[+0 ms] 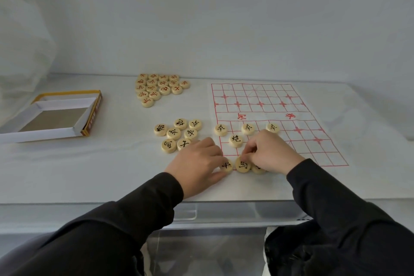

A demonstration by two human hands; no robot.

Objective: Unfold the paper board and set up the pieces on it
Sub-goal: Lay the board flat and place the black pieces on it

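The paper board (268, 105) with its red grid lies unfolded on the right of the white table. Several round wooden pieces with black characters stand on its near half, among them a row of three (248, 129) and one below them (235, 140). My left hand (197, 163) holds the piece at the board's near left corner (226, 165). My right hand (271, 152) pinches the piece beside it (243, 164); another piece (257, 169) is partly hidden under that hand. Loose black pieces (177, 133) lie left of the board.
A cluster of red-lettered pieces (158, 87) sits at the back centre. An open white and yellow box (56, 116) rests at the left. The table's front edge runs just below my wrists.
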